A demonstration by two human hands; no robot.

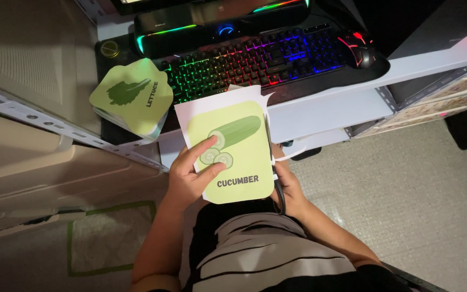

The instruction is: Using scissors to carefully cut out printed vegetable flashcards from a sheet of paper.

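Left hand [190, 176] pinches the green cucumber picture card [232, 153] flat, thumb on top, steadying the sheet over the lap. Right hand [289, 189] closed on what look like scissors [279, 192], blades at the card's right edge, white trim curling off. Finished leaf card [132, 96] lies on the counter [320, 108] by the lit keyboard [255, 59].

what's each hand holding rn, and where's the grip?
Left hand holds the green vegetable card sheet at its lower-left edge, thumb on the front. Right hand grips scissors by the handles, at the sheet's right edge.
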